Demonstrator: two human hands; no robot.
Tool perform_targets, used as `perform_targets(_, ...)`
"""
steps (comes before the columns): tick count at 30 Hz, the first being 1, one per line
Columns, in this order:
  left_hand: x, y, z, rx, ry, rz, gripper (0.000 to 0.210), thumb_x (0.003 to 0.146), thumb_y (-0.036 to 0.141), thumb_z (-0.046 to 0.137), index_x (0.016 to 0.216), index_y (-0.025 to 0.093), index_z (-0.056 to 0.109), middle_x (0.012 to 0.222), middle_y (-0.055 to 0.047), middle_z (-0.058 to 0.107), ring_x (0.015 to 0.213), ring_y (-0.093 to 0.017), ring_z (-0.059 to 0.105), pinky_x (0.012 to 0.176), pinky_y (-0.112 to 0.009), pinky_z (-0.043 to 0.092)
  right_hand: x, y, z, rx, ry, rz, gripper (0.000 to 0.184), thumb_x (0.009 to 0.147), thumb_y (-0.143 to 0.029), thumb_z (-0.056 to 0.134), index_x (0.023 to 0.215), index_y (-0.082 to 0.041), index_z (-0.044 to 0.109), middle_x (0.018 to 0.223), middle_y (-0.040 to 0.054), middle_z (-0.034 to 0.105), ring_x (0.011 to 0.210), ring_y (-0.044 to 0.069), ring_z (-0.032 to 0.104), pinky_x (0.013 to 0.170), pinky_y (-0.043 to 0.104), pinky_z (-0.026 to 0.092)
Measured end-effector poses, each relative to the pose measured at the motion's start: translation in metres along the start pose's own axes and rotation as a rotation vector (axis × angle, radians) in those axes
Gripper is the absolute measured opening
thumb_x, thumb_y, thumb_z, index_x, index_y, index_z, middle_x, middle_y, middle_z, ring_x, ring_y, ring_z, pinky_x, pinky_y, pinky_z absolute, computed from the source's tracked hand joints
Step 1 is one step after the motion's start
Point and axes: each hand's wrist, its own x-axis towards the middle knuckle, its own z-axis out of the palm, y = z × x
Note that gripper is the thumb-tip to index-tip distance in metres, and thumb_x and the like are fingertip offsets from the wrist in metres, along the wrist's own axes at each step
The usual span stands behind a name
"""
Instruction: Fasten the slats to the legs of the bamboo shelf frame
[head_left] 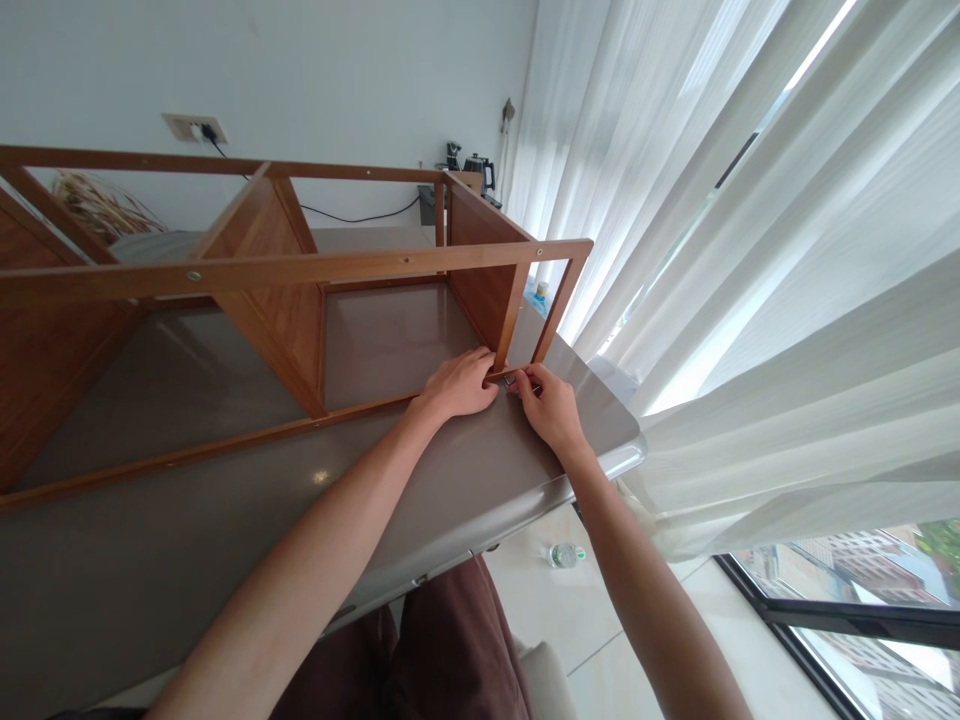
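Observation:
A brown wooden shelf unit (360, 262) lies on its side on a grey glossy table (247, 570). My left hand (461, 385) is closed around its near lower rail, beside the crosspiece at the right end. Close to the right of it, my right hand (549, 405) pinches a thin, bent metal hex key (511, 380) at that same rail. The key's tip is hidden against the wood. Metal fastener heads show along the upper rail (322, 268).
White curtains (750, 260) hang right of the table's rounded corner. A plastic bottle (564, 556) lies on the floor below. Behind the shelf stand a kettle (480, 170) and a bundle of dried stalks (105, 205). A wall socket (193, 128) has a black cord plugged in.

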Motion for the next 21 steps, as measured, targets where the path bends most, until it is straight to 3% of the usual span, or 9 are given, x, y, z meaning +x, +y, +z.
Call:
perform_targets(9,0.0004,-0.0005,0.0004,0.003,-0.007,0.004,0.031,0.087,0.023,0.049,0.116,0.024,0.057,0.117,-0.004,0.064,0.108,-0.024,0.062,0.084,-0.033,0.051,-0.0037,0.0018,0.0068,-0.151,-0.012,-0.106,0.025,0.102,-0.033,0.039,0.096,-0.023,0.061,0.086,0.0024,0.070,0.070,0.017,0.063,0.067,0.027,0.042)
perform_targets(16,0.0004,-0.0004,-0.0004,0.004,-0.012,-0.002,0.028,0.088,0.025,0.049,0.114,0.025,0.058,0.117,-0.005,0.064,0.108,-0.024,0.062,0.083,-0.034,0.052,-0.0051,-0.0036,0.0076,-0.229,-0.048,-0.184,0.028,0.103,-0.032,0.035,0.099,-0.023,0.062,0.090,0.0067,0.068,0.088,0.022,0.063,0.080,0.031,0.045)
perform_targets(21,0.0004,-0.0002,0.0004,-0.002,-0.015,-0.008,0.026,0.087,0.024,0.050,0.111,0.024,0.059,0.116,-0.006,0.064,0.109,-0.025,0.062,0.085,-0.035,0.052,-0.0045,-0.0040,0.0060,-0.180,-0.033,-0.135,0.027,0.102,-0.033,0.037,0.096,-0.024,0.062,0.089,0.0056,0.070,0.083,0.021,0.065,0.077,0.030,0.045)
